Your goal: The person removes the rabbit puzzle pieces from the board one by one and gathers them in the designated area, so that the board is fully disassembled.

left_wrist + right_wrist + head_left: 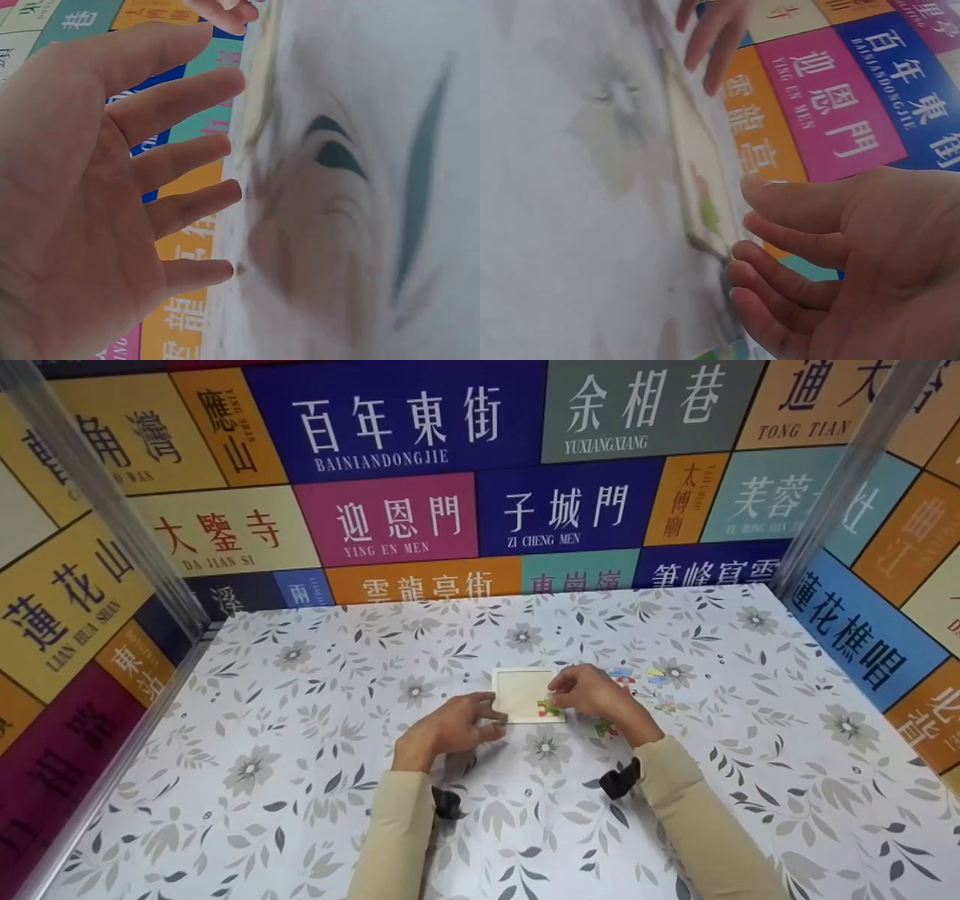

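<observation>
A small cream puzzle tray (517, 679) lies on the table between the two hands. In its lower right corner is a puzzle piece (545, 708) in red and green, also visible as a blurred patch in the right wrist view. My left hand (457, 724) is at the tray's left edge, fingers spread and palm bare in the left wrist view. Over the tray's right edge hovers my right hand (592, 694), its fingers loosely bent. The right wrist view shows nothing between that hand's thumb and fingers (780, 247). Whether either hand touches the tray is unclear.
Loose puzzle pieces (657, 676) lie right of the tray, partly behind the right hand. Another colourful piece (604, 727) sits under the right wrist. A floral cloth (300, 810) covers the table. Panels with large lettering (405, 517) stand along the back and sides.
</observation>
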The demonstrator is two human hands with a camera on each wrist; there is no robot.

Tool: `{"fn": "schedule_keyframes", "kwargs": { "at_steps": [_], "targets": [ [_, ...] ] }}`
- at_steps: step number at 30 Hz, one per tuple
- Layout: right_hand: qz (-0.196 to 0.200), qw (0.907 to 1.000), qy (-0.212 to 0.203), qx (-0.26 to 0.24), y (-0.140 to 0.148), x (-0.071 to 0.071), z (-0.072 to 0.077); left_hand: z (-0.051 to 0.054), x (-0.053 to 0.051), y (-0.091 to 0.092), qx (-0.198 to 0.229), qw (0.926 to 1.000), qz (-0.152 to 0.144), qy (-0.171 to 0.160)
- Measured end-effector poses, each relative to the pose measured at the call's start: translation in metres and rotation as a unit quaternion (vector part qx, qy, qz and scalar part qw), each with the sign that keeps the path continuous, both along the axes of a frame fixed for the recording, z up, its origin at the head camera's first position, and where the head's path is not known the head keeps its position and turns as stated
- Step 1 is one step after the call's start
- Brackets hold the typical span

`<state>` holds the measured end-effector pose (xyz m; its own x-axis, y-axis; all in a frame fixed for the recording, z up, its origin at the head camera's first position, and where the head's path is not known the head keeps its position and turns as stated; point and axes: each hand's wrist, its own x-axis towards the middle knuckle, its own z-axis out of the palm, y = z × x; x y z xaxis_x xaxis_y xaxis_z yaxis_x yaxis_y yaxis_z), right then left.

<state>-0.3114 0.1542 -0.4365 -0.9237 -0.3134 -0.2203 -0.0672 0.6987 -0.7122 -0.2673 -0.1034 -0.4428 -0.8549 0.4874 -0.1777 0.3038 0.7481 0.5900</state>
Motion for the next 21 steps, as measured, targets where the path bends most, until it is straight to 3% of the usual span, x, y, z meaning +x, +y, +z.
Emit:
{"fn": "schedule_keyframes", "kwargs": {
  "at_steps": [10,16,21],
  "targets": [
    [-0.003,0.9991,0.027,0.031,-0.004,0.001,-0.007,-0.001,0.001,0.001,-0.012,0.9993,0.005,-0.036],
    [0.006,0.9989,0.028,0.036,-0.013,-0.001,-0.010,-0.001,0.004,0.000,-0.014,0.9982,0.033,-0.048],
    [0.014,0.9983,0.051,0.024,-0.012,0.002,-0.011,0.000,0.003,0.004,-0.028,0.9995,-0.001,-0.016]
  ]
}}
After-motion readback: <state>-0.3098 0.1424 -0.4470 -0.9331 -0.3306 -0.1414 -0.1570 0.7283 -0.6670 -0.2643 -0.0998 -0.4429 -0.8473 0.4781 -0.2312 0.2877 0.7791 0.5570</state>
